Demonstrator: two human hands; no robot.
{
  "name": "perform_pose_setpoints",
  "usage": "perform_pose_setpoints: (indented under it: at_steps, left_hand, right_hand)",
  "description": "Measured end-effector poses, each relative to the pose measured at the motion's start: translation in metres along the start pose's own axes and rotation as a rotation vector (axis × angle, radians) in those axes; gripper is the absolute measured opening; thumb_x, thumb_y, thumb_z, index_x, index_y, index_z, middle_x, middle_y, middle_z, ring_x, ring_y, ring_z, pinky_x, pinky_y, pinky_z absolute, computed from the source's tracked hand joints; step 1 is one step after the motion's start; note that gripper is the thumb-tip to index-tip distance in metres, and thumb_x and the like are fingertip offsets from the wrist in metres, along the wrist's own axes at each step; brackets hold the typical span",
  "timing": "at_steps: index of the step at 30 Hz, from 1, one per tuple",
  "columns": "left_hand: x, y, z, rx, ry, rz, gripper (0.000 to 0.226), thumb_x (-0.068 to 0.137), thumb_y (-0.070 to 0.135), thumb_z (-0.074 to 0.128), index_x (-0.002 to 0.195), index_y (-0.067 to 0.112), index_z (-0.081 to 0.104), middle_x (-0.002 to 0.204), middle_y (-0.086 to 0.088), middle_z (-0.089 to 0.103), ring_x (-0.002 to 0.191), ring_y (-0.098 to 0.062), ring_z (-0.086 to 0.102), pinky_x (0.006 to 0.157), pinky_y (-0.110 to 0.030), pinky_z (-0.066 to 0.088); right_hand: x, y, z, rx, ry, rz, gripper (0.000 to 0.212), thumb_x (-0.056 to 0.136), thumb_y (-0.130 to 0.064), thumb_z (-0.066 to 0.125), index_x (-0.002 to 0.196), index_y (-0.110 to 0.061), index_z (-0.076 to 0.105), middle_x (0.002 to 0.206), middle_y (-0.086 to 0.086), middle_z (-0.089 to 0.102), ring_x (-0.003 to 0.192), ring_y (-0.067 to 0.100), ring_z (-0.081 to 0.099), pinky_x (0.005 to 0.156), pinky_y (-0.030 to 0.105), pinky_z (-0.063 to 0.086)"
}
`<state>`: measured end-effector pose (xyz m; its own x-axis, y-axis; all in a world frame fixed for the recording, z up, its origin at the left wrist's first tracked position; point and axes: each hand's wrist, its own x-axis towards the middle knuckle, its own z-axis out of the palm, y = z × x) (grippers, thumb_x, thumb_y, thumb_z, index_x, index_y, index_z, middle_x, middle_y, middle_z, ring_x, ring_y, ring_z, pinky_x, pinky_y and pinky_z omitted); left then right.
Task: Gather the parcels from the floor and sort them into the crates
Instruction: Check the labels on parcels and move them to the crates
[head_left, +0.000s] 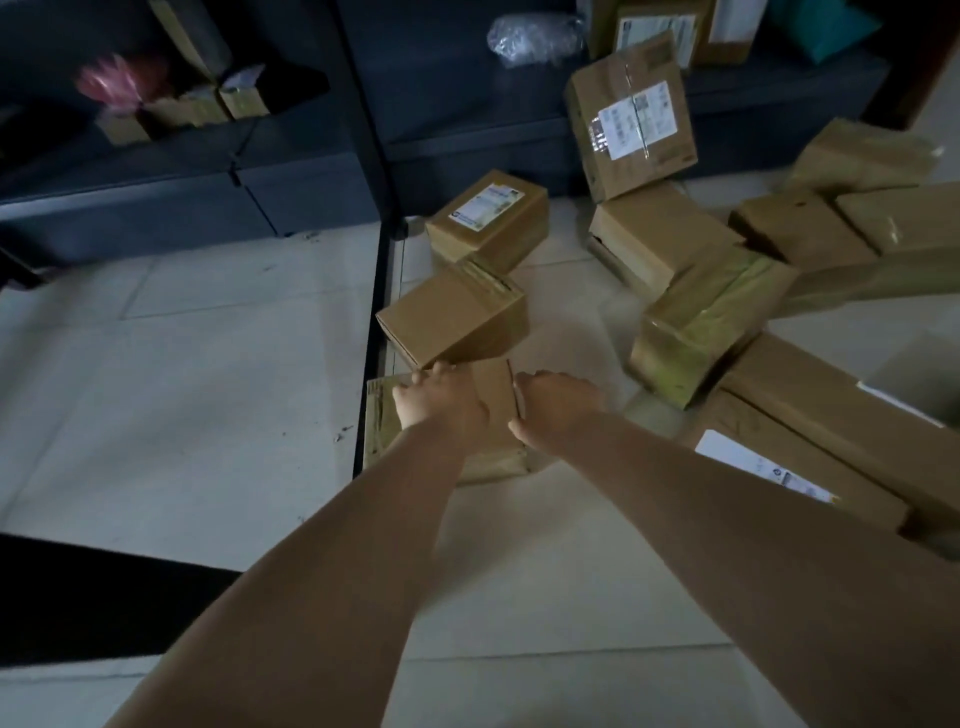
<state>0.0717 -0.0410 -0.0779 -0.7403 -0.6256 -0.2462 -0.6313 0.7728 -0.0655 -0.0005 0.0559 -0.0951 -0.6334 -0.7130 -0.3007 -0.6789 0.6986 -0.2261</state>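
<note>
Several brown cardboard parcels lie scattered on the pale tiled floor. The nearest parcel (496, 410) rests on the floor beside a black upright post. My left hand (441, 402) grips its left side and my right hand (558, 408) presses on its right side. Just behind it lies a plain parcel (452, 319), and further back a parcel with a white label (488, 218). To the right sits a tape-wrapped parcel (701, 322). No crate is clearly visible.
A black post (371, 338) stands left of the held parcel. Dark shelving (208, 171) runs along the back, holding small boxes and a pink bag (111, 80). More parcels (631, 111) lean against it and pile up at right (810, 441). Bare floor (182, 364) lies to the left.
</note>
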Motion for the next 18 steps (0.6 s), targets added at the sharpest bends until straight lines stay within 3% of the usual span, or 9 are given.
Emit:
perform_pose_setpoints:
  at_steps: [3,7,9,11,13,15,16,18]
  left_hand:
    - [-0.012,0.008,0.029,-0.048,-0.064,-0.002,0.04,0.088,0.02,0.044,0.128,0.02,0.045,0.125,-0.006,0.051,0.116,-0.027,0.047,0.09,-0.041,0.04]
    - [-0.024,0.019,0.056,-0.105,-0.115,0.009,0.045,0.086,0.018,0.045,0.13,0.024,0.046,0.128,-0.004,0.051,0.12,-0.026,0.044,0.093,-0.04,0.037]
    - [-0.023,0.019,0.058,-0.095,-0.111,0.018,0.046,0.087,0.019,0.045,0.133,0.023,0.043,0.131,-0.004,0.048,0.122,-0.027,0.042,0.093,-0.04,0.037]
    - [-0.02,0.015,0.059,-0.08,-0.111,-0.015,0.05,0.089,0.021,0.044,0.138,0.022,0.038,0.136,-0.005,0.044,0.125,-0.028,0.039,0.096,-0.041,0.037]
    - [-0.018,0.007,0.06,-0.083,-0.128,-0.089,0.054,0.09,0.023,0.041,0.143,0.02,0.03,0.142,-0.008,0.036,0.13,-0.029,0.034,0.102,-0.047,0.036]
    - [-0.016,-0.002,0.063,-0.099,-0.12,-0.163,0.056,0.091,0.028,0.04,0.144,0.019,0.024,0.147,-0.01,0.03,0.133,-0.032,0.03,0.103,-0.053,0.035]
    - [-0.016,-0.004,0.065,-0.101,-0.115,-0.193,0.058,0.091,0.032,0.039,0.145,0.019,0.022,0.148,-0.01,0.028,0.133,-0.034,0.029,0.102,-0.054,0.035]
    - [-0.017,-0.007,0.07,-0.13,-0.121,-0.266,0.062,0.091,0.039,0.04,0.145,0.019,0.018,0.149,-0.011,0.026,0.131,-0.035,0.031,0.1,-0.055,0.037]
  right_hand:
    - [-0.002,-0.007,0.027,-0.034,-0.088,-0.038,0.055,0.09,-0.03,0.049,0.141,-0.025,0.03,0.135,0.009,0.045,0.121,0.03,0.048,0.093,0.038,0.04]
    - [-0.011,-0.006,0.054,-0.202,-0.192,-0.038,0.06,0.095,-0.031,0.04,0.148,-0.031,0.012,0.156,0.014,0.008,0.137,0.034,0.025,0.104,0.049,0.028]
    - [-0.014,0.002,0.056,-0.252,-0.187,-0.026,0.063,0.095,-0.038,0.039,0.148,-0.033,0.007,0.157,0.016,0.004,0.139,0.034,0.019,0.106,0.054,0.023]
    - [-0.016,0.01,0.051,-0.304,-0.164,-0.012,0.063,0.094,-0.04,0.041,0.148,-0.032,0.01,0.153,0.018,0.016,0.136,0.035,0.027,0.105,0.053,0.024]
    - [-0.018,0.018,0.045,-0.331,-0.101,-0.009,0.053,0.092,-0.041,0.044,0.141,-0.027,0.032,0.137,0.014,0.044,0.123,0.032,0.043,0.097,0.047,0.031]
    - [-0.018,0.024,0.043,-0.267,0.003,0.023,0.035,0.09,-0.041,0.046,0.117,-0.021,0.056,0.114,0.007,0.061,0.108,0.028,0.054,0.09,0.04,0.034]
    - [-0.017,0.025,0.043,-0.213,0.042,0.058,0.031,0.089,-0.041,0.046,0.108,-0.02,0.059,0.109,0.005,0.064,0.105,0.027,0.057,0.086,0.037,0.035]
    - [-0.011,0.027,0.047,-0.068,0.107,0.15,0.033,0.089,-0.043,0.05,0.111,-0.019,0.055,0.111,0.005,0.063,0.106,0.027,0.058,0.08,0.034,0.036]
